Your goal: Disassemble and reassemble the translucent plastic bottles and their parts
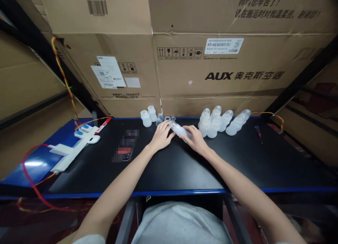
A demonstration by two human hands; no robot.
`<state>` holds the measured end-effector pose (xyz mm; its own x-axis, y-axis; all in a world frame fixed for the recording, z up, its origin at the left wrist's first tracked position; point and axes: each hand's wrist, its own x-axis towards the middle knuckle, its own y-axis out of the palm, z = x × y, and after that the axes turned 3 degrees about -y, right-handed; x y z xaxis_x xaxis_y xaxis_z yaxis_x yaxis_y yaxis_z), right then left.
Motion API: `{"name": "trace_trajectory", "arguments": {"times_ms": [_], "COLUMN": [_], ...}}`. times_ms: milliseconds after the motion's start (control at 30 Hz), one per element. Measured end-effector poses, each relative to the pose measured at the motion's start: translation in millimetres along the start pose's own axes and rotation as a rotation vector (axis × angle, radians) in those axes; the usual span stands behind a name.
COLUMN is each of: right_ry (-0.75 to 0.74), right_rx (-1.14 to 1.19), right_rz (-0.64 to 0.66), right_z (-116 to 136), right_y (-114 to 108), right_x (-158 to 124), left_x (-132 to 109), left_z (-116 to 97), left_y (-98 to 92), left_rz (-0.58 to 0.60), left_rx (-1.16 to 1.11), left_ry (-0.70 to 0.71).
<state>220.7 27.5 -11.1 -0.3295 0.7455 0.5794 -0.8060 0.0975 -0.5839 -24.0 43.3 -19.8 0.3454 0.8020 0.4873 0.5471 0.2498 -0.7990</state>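
Observation:
A frosted white plastic bottle [180,130] with a clear top lies tilted between my two hands above the black table. My right hand [195,139] is closed around its lower body. The fingers of my left hand [161,135] are closed at the clear top end, where part of the grip is hidden. Just beyond my left hand lie several small clear caps [160,118] and a ring-like part [167,118]. Two open-necked bottles [146,118] stand to the left of these. Right of my right hand is a group of bottles with clear tops [214,126].
Cardboard boxes [182,71] wall off the back of the black table [182,170]. On the left are a white power strip [76,145] with cables, a red marker [103,125] and a blurred-out phone-like object [126,145]. A small screwdriver [258,134] lies at right.

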Motion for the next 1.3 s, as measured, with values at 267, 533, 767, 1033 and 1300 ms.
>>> {"name": "trace_trajectory", "arguments": {"times_ms": [267,533,767,1033,1300], "right_ry": [0.053,0.189,0.259,0.173,0.083], "right_rx": [0.074,-0.029,-0.190,-0.354,-0.295], "right_rz": [-0.048,-0.097,-0.063,-0.084,0.063], "right_z": [15,11,11,39,17], "right_y": [-6,4,6,7,23], "right_x": [-3,-2,-4,-10,-17], "left_x": [1,1,-9,1,25], "left_z": [-16,-4,-10,1,4], "left_y": [-1.0,13.0,7.4,20.5,33.5], "left_rz": [-0.094,0.092,0.024,-0.044,-0.041], "left_rx": [-0.022,0.059,0.106,0.087,0.213], "left_ry": [-0.007,-0.099,-0.056,-0.052,-0.038]}}
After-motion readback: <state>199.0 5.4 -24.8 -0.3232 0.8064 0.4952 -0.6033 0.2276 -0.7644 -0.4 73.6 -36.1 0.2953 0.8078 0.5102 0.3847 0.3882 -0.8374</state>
